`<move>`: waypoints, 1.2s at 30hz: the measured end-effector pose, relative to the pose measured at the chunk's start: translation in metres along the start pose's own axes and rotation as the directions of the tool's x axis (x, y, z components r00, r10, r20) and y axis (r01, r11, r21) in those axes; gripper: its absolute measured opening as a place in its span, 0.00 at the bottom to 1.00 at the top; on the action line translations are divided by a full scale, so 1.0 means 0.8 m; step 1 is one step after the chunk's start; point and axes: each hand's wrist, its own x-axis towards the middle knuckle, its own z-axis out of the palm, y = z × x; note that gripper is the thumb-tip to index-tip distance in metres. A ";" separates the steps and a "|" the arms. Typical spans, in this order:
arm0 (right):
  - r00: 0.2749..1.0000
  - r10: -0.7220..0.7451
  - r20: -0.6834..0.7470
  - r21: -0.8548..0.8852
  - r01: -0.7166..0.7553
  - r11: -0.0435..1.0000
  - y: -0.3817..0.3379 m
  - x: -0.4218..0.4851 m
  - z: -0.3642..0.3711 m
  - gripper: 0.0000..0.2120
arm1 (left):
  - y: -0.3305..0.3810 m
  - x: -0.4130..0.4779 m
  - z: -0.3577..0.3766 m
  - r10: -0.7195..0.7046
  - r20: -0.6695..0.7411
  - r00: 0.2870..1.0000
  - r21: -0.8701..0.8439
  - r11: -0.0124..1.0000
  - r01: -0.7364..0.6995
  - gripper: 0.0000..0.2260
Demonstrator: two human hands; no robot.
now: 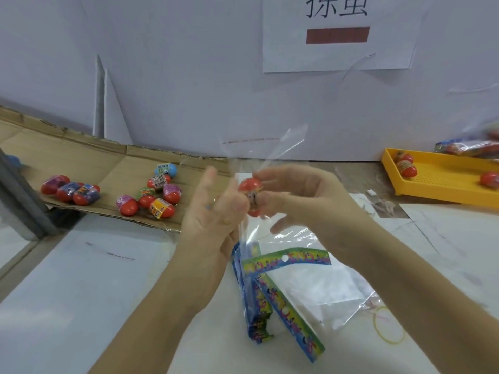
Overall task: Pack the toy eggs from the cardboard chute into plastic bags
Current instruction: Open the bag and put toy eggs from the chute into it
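On the cardboard chute [89, 160], far left: nine loose toy eggs [151, 195] as far as can be counted. Three bunched at the left edge, six more in a looser group toward the chute's right end. Mostly red-bottomed with printed wraps, one blue.

At the centre, above the table [81, 292]: two bare hands, raised and close together, with one more red egg, the held egg [250, 190], between them. Right hand [294, 195] narrowed onto it, thumb and fingertips pinching the egg from the right side. Left hand [216, 206] just beside it on the other side, palm toward the camera, fingers fairly straight and touching the film; any pinch on the film too blurred to tell.

Around the held egg: one clear bag [266, 149], mouth rising above both hands and the rest hanging below them. Egg inside or merely against the film: cannot tell.

Flat on the table below the hands: a small stack of unused bags [280, 290] with colourful printed header strips, count unclear. Near its right edge, one yellow rubber band [388, 325].

Far right: one yellow tray [442, 190] with at least two eggs in it, well apart from the hands, and some packed bags [469, 145] at its back corner.

On the wall behind: one paper sign [337, 58].
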 end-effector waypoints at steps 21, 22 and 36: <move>0.982 0.028 -0.188 -0.947 -0.189 0.258 0.121 0.110 -0.055 0.20 | -0.012 0.008 -0.001 -0.135 -0.235 0.963 -0.167 0.981 0.097 0.08; 0.979 0.012 -0.202 -0.951 -0.199 0.237 0.121 0.112 -0.057 0.19 | -0.012 0.008 -0.002 -0.128 -0.237 0.963 -0.159 0.983 0.092 0.07; 0.821 -0.551 -0.150 -0.234 0.512 0.827 -0.046 0.031 -0.046 0.20 | -0.012 0.007 -0.002 -0.098 -0.207 0.973 -0.070 0.994 0.086 0.29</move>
